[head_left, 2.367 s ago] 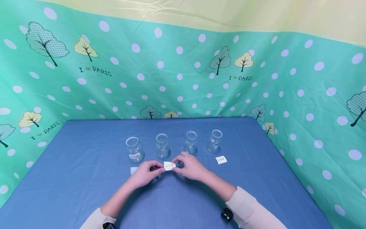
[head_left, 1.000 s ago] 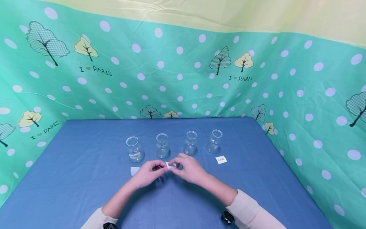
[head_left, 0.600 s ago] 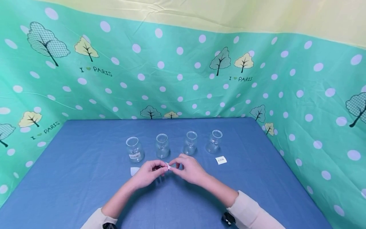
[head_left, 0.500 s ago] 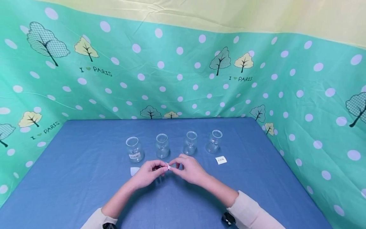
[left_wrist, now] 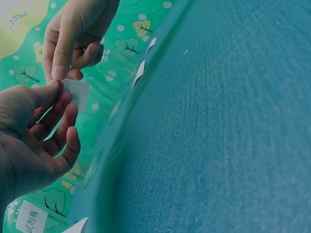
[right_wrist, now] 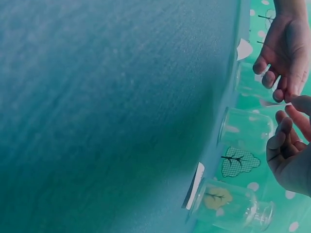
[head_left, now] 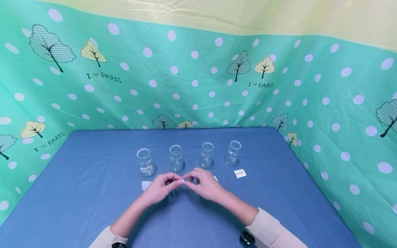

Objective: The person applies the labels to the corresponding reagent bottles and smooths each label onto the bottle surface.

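We look down at a surface spread with matte blue cloth, faintly creased, its fine weave showing in the wrist views. Behind it hangs a wrinkled green curtain, printed with pale dots and trees, with a plain cream band along the top. Around the middle of the frame we see four upright clear glass jars in a row, round-mouthed and smooth; the leftmost bears a white sticker with dark characters. A flat, four-sided tag lies right of centre, in front of the rightmost jar. A white paper piece shows beside the left hand, and a white sliver peeks out past the right hand. Between the two hands, at the lower centre of the frame, is a thin, whitish label, mostly covered by fingers there. In the left wrist view, at upper left, we see it jutting beyond the fingertips; both hands pinch it at one corner, thumb against finger, their tips meeting.
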The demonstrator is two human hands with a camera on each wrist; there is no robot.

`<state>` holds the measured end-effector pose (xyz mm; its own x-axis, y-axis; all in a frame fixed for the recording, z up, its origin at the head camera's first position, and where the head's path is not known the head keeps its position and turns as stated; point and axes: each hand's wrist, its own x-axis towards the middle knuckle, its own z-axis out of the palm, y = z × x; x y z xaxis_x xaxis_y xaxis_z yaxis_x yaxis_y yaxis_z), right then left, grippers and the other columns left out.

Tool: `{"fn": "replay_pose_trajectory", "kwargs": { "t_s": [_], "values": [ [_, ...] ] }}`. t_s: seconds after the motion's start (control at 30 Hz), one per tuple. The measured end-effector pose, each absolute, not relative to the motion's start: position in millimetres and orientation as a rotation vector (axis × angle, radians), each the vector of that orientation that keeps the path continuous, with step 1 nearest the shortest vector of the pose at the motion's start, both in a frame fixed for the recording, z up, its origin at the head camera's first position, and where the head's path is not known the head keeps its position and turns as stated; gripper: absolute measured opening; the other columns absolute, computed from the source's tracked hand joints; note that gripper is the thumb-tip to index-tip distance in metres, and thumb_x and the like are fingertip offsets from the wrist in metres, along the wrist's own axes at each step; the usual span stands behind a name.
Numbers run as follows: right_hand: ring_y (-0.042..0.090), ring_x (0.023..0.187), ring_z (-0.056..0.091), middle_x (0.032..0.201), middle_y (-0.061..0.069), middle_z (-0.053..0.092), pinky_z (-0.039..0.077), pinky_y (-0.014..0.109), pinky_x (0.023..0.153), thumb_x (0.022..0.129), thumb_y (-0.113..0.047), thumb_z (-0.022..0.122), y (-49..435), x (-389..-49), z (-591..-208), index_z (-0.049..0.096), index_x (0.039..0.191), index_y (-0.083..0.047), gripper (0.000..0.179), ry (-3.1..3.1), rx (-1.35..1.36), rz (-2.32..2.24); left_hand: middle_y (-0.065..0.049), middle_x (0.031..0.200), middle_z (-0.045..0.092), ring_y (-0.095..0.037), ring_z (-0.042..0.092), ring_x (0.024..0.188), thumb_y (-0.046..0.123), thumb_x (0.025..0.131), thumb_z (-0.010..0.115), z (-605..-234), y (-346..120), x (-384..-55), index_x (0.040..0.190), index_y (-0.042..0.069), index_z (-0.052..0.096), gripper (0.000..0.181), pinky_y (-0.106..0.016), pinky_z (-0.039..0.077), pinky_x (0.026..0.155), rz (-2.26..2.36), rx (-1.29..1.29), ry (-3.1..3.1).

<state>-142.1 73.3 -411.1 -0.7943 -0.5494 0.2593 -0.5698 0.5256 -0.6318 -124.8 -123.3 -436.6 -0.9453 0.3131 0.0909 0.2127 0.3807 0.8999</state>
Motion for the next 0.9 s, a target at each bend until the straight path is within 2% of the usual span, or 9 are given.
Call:
{"fn": "replay_pose_trajectory", "kwargs": {
  "t_s": [0.23,0.43,0.6,0.8,0.9],
  "values": [
    [0.000,0.061,0.045,0.075,-0.006,0.058,0.041,0.015,0.056,0.085,-0.026,0.068,72.2,-141.4,-410.7,0.073,0.098,-0.017,0.017,-2.711,0.969,1.197,-0.021,0.078,0.064,-0.022,0.057,0.067,0.013,0.091,0.060,-436.8,-122.6,-125.4,0.095,0.004,0.067,0.013,-0.021,0.045,0.058,1.651,0.467,2.538],
    [0.000,0.060,0.045,0.074,-0.006,0.059,0.041,0.015,0.055,0.085,-0.026,0.068,72.5,-141.1,-410.5,0.073,0.099,-0.017,0.017,-2.698,0.973,1.204,-0.016,0.079,0.065,-0.021,0.058,0.067,0.021,0.090,0.062,-434.9,-123.6,-124.0,0.095,0.008,0.068,0.016,-0.021,0.046,0.058,1.702,0.478,2.505],
    [0.002,0.060,0.047,0.075,-0.006,0.060,0.041,0.015,0.055,0.085,-0.026,0.068,73.3,-141.4,-410.9,0.073,0.099,-0.017,0.017,-2.696,0.978,1.207,-0.015,0.076,0.063,-0.016,0.055,0.063,0.015,0.091,0.060,-429.8,-122.0,-121.1,0.096,0.005,0.067,0.013,-0.021,0.045,0.057,1.689,0.492,2.522],
    [0.009,0.061,0.051,0.078,-0.005,0.062,0.043,0.017,0.056,0.087,-0.024,0.066,75.0,-142.8,-410.2,0.073,0.097,-0.016,0.015,-2.694,0.962,1.240,-0.019,0.075,0.061,-0.003,0.050,0.061,0.008,0.090,0.059,-405.8,-117.3,-110.3,0.096,-0.001,0.065,0.012,-0.020,0.044,0.056,1.691,0.477,2.511],
    [0.006,0.061,0.050,0.080,-0.005,0.063,0.043,0.017,0.056,0.088,-0.023,0.065,75.9,-143.5,-409.6,0.072,0.095,-0.015,0.013,-2.699,0.949,1.240,-0.018,0.076,0.061,-0.005,0.051,0.061,0.010,0.091,0.059,-407.0,-117.0,-110.8,0.097,0.000,0.065,0.013,-0.020,0.044,0.057,1.693,0.454,2.505]
  ]
}}
